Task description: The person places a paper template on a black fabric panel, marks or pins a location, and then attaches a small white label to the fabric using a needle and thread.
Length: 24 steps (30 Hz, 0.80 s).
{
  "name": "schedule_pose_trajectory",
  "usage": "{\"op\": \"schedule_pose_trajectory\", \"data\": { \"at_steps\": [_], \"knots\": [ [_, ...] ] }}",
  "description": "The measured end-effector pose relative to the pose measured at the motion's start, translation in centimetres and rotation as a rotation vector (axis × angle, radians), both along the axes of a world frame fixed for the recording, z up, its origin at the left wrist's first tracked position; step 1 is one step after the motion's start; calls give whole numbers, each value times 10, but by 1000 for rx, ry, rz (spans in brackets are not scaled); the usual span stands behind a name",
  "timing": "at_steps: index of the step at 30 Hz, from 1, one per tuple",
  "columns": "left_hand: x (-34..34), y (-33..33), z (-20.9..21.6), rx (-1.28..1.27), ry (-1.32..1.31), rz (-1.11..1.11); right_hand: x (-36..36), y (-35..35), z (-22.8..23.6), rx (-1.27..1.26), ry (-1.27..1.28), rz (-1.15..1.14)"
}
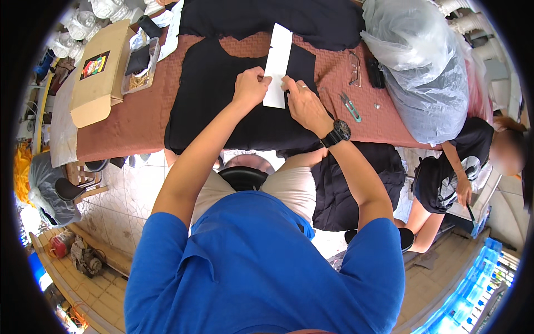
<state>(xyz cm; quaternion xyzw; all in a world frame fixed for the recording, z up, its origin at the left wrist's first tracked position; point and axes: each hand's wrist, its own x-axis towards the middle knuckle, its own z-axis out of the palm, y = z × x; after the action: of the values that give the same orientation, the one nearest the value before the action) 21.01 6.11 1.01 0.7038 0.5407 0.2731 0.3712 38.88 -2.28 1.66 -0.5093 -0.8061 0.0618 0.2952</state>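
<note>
A long white card strip [277, 61] with small notches along its edge lies over a black garment [217, 100] spread on the table. My left hand [251, 87] has its fingers curled, thumb and fingertips closed at the strip's left edge. From the other side, my right hand [306, 106], wearing a ring and with a black watch at the wrist, pinches the right edge at about the same height. The strip tilts slightly, its top end leaning right. Whatever lies beneath the strip is hidden.
Right of the garment are thread snips [350, 107], eyeglasses [355, 69], a black case [375, 73] and a large stuffed plastic bag [414, 67]. A cardboard box [103, 67] and a clear plastic tub [141, 72] stand left. Another person [456, 167] sits at right.
</note>
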Motion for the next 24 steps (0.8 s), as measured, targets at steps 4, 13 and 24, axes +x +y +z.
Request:
{"op": "schedule_pose_trajectory", "data": {
  "at_steps": [4, 13, 24],
  "knots": [
    [-8, -4, 17, 166, -21, 94, 0, -1, 2, -27, 5, -5],
    [-14, 45, 98, 442, -233, 49, -6, -4, 4, -13, -73, -44],
    [170, 169, 83, 528, -541, -150, -21, -9, 8, -18, -247, -89]
  ]
}}
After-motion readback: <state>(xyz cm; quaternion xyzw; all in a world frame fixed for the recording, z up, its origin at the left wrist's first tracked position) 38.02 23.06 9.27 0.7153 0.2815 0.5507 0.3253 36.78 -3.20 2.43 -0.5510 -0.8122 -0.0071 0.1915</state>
